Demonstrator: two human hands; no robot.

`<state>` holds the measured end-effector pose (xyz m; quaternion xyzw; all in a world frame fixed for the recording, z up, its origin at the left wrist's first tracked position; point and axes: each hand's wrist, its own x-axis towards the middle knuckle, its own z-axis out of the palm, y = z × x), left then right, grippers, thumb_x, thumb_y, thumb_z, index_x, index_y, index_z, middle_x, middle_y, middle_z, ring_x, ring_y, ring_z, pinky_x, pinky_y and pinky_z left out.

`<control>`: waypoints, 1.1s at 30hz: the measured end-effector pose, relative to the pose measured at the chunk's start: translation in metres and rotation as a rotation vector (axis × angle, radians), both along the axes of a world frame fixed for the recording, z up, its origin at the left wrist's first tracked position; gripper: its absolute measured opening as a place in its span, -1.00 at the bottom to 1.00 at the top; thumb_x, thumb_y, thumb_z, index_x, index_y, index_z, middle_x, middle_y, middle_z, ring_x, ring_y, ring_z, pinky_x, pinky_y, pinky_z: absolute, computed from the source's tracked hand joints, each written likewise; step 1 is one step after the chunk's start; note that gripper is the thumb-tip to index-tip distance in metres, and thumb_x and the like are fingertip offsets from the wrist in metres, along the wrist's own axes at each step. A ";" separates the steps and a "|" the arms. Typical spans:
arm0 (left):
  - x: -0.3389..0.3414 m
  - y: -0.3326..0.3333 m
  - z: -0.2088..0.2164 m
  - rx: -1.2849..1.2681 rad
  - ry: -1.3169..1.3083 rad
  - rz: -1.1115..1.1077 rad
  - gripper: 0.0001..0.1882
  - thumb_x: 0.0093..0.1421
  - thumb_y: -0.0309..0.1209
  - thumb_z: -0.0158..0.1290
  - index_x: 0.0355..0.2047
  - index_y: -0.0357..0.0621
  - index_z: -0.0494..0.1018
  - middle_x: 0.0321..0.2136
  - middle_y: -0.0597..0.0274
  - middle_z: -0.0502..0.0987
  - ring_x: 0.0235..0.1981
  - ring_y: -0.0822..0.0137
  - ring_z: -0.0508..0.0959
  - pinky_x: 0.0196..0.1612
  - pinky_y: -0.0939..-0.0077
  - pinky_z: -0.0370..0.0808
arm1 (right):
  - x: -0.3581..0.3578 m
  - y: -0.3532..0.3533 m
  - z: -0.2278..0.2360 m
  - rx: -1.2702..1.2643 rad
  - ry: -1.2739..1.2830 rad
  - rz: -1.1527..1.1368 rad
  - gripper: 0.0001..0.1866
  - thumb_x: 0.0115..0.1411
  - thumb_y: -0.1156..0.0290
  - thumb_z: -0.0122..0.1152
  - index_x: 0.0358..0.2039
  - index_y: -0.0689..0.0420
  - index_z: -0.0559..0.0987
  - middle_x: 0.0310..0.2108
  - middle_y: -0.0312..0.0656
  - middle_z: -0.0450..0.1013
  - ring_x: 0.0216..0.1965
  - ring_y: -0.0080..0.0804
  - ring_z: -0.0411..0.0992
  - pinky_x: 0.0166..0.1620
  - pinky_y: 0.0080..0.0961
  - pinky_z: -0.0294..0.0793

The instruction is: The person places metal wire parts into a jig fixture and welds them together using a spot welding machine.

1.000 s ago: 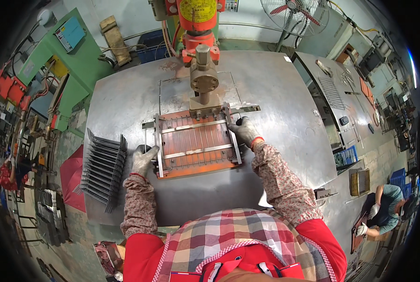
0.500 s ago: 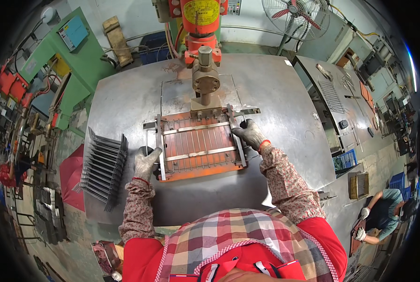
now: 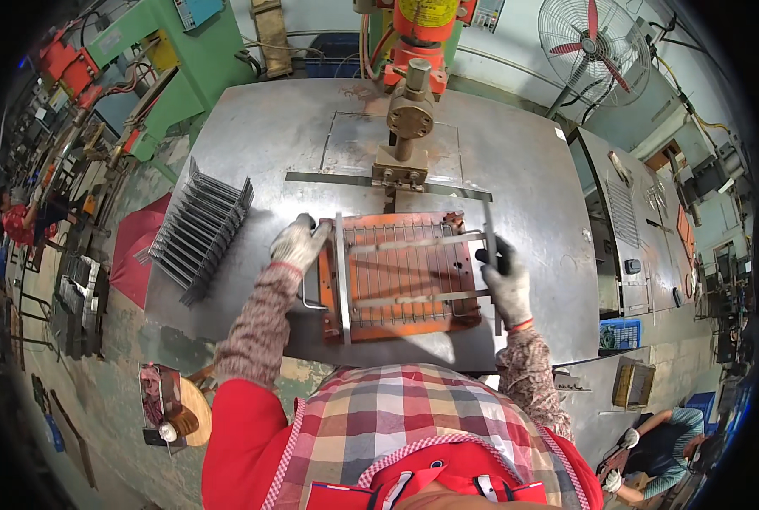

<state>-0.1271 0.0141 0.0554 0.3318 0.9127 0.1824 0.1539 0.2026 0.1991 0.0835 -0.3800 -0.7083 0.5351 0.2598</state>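
Because the wire rack (image 3: 422, 298) lies between the two hands, each grip has it on its inner side: it is to the right of the left grip (image 3: 299, 243) and to the left of the right grip (image 3: 507, 282). The rack sits on the orange plate (image 3: 411, 328), on the metal desk (image 3: 549, 221), close in front of the person. The plate's long way goes from side to side, and so do the two flat strips across the rack. Their right ends point a little away from the person (just a small slant). The thin wires go the other way, toward and away from the body.

The right grip has its bent fingers around the right bar (image 3: 490, 223), which looks like it is past the plate's right edge. That bar is blurry, so I can't tell if it touches the strips. The left grip is by the far left corner of the plate, and its fingers seem to touch the left bar (image 3: 344, 289) near the top; I can't tell if they are closed on it. Both hands are close to the rack, but the left one looks nearer to the plate itself.

The machine head (image 3: 403, 166) is just past the far side of the plate. A pile of wire racks (image 3: 201, 229) is on the desk, left of the left hand.
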 end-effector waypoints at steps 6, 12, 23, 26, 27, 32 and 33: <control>-0.002 0.026 0.005 -0.146 0.320 -0.175 -0.50 0.17 0.02 -0.09 -0.29 -0.22 0.51 -0.34 -0.12 0.56 -0.25 -0.03 0.56 -0.14 0.12 0.46 | 0.115 0.036 0.046 0.020 0.444 -0.454 -0.42 0.12 0.56 0.14 0.16 0.27 0.23 -0.03 -0.05 0.37 -0.18 -0.31 0.49 -0.23 -0.48 0.59; -0.001 0.029 0.004 -0.149 0.369 -0.219 -0.51 0.16 0.01 -0.09 -0.34 -0.21 0.52 -0.40 -0.11 0.55 -0.29 -0.04 0.56 -0.16 0.10 0.46 | 0.250 0.117 -0.058 -0.088 0.424 -0.768 -0.58 0.04 0.61 0.13 -0.02 0.22 0.41 -0.41 -0.14 0.47 -0.54 -0.43 0.46 -0.46 -0.61 0.48; 0.010 0.008 -0.019 0.057 0.270 0.014 -0.55 0.18 -0.01 -0.08 -0.32 -0.18 0.47 -0.39 0.00 0.55 -0.31 0.03 0.56 -0.22 0.14 0.46 | 0.010 0.074 -0.054 0.508 -0.446 -0.213 -0.34 0.11 0.16 0.21 0.16 0.15 0.25 -0.35 -0.02 0.51 -0.23 -0.01 0.47 -0.08 -0.20 0.42; 0.018 0.015 -0.012 0.028 0.268 0.018 -0.57 0.18 -0.02 -0.08 -0.31 -0.17 0.47 -0.39 0.00 0.55 -0.31 0.03 0.56 -0.21 0.14 0.46 | -0.061 0.064 -0.045 0.516 -0.725 -0.059 -0.30 0.19 -0.04 -0.01 0.27 -0.06 0.08 -0.28 0.07 0.52 -0.24 0.06 0.49 -0.14 -0.13 0.44; 0.015 0.012 -0.019 0.033 0.303 0.013 -0.57 0.19 -0.02 -0.09 -0.30 -0.16 0.47 -0.39 -0.02 0.55 -0.31 0.03 0.56 -0.22 0.13 0.46 | -0.071 0.063 -0.047 0.595 -0.731 0.006 -0.32 0.19 -0.04 -0.02 0.25 -0.05 0.12 -0.30 0.05 0.53 -0.26 0.03 0.50 -0.16 -0.12 0.45; 0.019 0.014 -0.014 0.149 0.343 0.068 -0.67 0.15 -0.15 -0.06 -0.44 -0.18 0.48 -0.53 -0.01 0.54 -0.43 0.00 0.55 -0.29 0.13 0.46 | -0.090 0.061 -0.047 0.746 -0.787 0.106 -0.46 0.21 0.01 -0.03 0.16 -0.07 0.27 -0.41 -0.06 0.55 -0.39 -0.07 0.53 -0.31 -0.13 0.47; 0.016 0.016 -0.014 0.185 0.342 0.062 -0.68 0.15 -0.16 -0.05 -0.46 -0.18 0.47 -0.54 -0.01 0.53 -0.44 0.01 0.55 -0.31 0.14 0.46 | -0.093 0.059 -0.047 0.751 -0.791 0.121 -0.45 0.21 0.00 -0.03 0.16 -0.07 0.26 -0.40 -0.05 0.55 -0.38 -0.07 0.53 -0.30 -0.13 0.47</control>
